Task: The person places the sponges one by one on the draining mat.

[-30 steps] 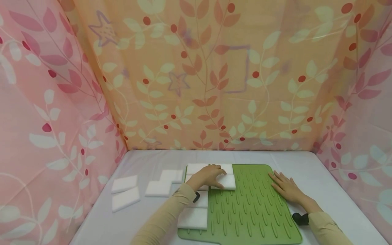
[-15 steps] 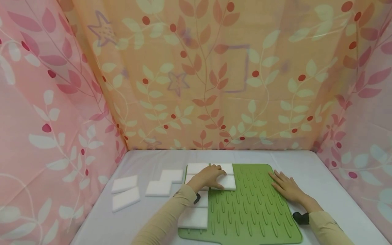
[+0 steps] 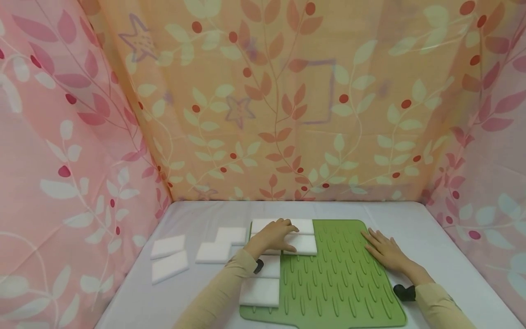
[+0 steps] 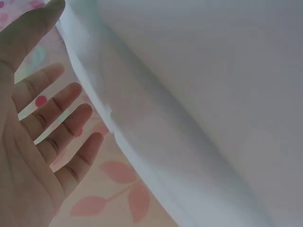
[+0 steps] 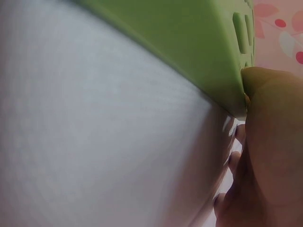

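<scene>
Over the upper left of a green ridged mat [image 3: 337,283] hovers my left hand [image 3: 271,237], its fingers loosely bent and apart. Just beyond its thumb and fingertips lies a white rectangular pad [image 3: 305,245] on the mat. In the left wrist view the left hand [image 4: 38,142] has spread fingers and nothing between them; a blurred white surface [image 4: 222,94] fills the rest. My right hand [image 3: 385,253] rests along the mat's right edge with fingers extended. Close up in the right wrist view, that hand's thumb [image 5: 270,82] touches the mat's edge [image 5: 199,52].
More white pads, such as the near-left one [image 3: 260,292], line the mat's left side and top. Left of the mat, several loose pads lie on the white-covered table [image 3: 197,297], including one slanted pad [image 3: 169,267]. Patterned curtains [image 3: 267,114] enclose the back and sides.
My left hand has drawn back slightly to the left from the white pad, which stays in place on the mat. The right hand has stayed where it was.
</scene>
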A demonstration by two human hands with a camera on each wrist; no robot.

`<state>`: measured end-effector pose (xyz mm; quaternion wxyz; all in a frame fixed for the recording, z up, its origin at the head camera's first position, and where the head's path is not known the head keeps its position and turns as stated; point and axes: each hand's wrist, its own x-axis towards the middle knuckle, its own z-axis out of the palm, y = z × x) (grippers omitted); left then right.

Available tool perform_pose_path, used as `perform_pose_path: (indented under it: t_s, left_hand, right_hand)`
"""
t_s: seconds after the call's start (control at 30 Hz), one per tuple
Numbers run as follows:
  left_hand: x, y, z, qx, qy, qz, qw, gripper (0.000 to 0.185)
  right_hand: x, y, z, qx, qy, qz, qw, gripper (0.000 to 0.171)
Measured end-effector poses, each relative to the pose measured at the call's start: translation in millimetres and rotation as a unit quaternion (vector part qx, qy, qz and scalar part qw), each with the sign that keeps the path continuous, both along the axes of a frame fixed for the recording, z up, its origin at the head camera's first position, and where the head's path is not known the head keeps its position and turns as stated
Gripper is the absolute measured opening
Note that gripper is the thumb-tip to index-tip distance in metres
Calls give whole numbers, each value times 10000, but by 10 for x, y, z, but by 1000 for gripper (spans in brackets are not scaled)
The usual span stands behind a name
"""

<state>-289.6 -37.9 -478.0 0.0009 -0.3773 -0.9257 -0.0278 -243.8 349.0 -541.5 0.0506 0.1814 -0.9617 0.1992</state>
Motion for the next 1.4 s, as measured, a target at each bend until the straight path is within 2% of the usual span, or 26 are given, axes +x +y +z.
perform_pose_path:
  t_s: [0.37, 0.47, 0.67, 0.83, 0.93, 1.07, 1.4]
  left_hand:
    - [63, -315, 143, 517, -273, 295, 9979, 58]
    - [44, -396, 137, 632, -330, 357, 9968, 58]
    - [26, -575, 128, 855, -328, 343, 9952, 57]
    - [-5, -720, 90, 998, -243, 373, 9940, 55]
    - [-5, -790, 84, 1092, -318, 429, 9926, 53]
    - [3, -864, 77, 1089, -408, 571, 9916, 53]
    - [18, -1025, 28, 1133, -236, 722, 9907, 52]
  right_hand:
    - [-31, 38, -78, -181, 273, 117, 9994, 50]
    - [-26, 26, -20, -59, 63, 51, 9999, 52]
    - [-17, 4, 26, -12, 98, 11, 10000, 51]
    - [-6, 1, 48, 96, -74, -15, 9999, 52]
    - [-3, 2, 52, 102, -96, -26, 9999, 52]
    - [-1, 5, 52, 87, -101, -47, 9999, 52]
    - [4, 12, 21, 46, -49, -30, 10000, 52]
